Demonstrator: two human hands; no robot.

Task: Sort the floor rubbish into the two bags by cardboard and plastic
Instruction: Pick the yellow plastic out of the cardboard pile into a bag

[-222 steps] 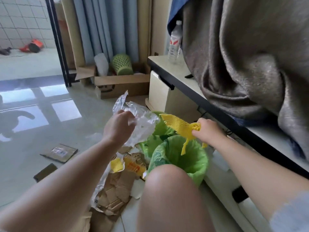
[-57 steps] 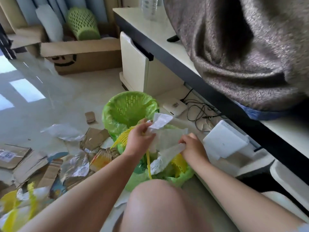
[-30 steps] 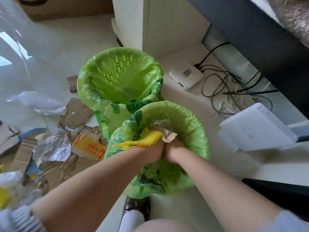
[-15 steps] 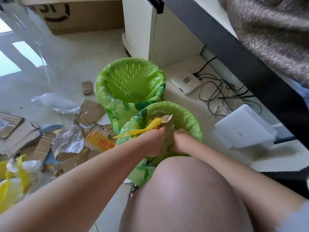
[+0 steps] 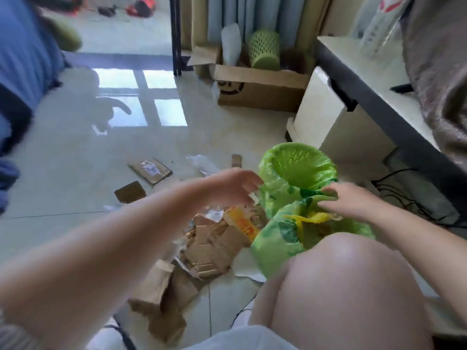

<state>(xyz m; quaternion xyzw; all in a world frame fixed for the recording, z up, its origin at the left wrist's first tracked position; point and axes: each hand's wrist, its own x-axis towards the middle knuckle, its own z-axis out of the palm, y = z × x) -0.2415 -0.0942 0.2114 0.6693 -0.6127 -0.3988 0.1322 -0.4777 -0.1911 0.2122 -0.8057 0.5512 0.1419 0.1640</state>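
Floor rubbish, two green bags, both hands empty.

Left: flat cardboard pieces point(image 5: 151, 170) on the tiled floor point(image 5: 75, 173). Centre: heap of torn cardboard point(image 5: 209, 246) with a yellow printed wrapper point(image 5: 242, 223) (partly buried). Left hand point(image 5: 235, 188) hovers above the heap, fingers point(image 5: 255, 180) spread loosely, holding nothing. Right: far green bag point(image 5: 298, 168), mouth open; near green bag point(image 5: 278, 238) beside a bare knee point(image 5: 336, 279), yellow plastic netting point(image 5: 305, 218) inside. Right hand point(image 5: 353, 200) over its rim, fingers relaxed, grasping nothing.
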